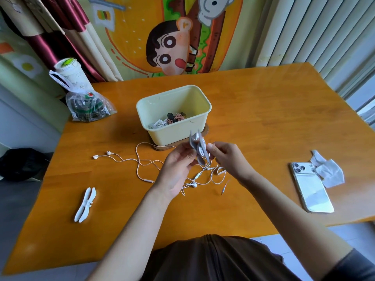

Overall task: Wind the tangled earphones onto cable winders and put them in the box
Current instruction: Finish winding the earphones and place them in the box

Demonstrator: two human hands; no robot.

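A grey cable winder (198,149) with white cord wrapped around it is held above the table, just in front of the cream box (156,112). My left hand (178,167) grips its left side. My right hand (227,157) pinches its right side with thumb and fingers. Below the hands lies a tangle of white earphones (142,163), with two earbuds at the left and a jack plug (223,190) at the right. The box holds several wound earphones. A second white winder (85,204) lies flat at the front left.
A white phone (310,187) lies face down at the right, next to crumpled tissue (328,171). A plastic bag with a cup (81,98) stands at the back left. A black bag (22,165) lies on the floor at the left.
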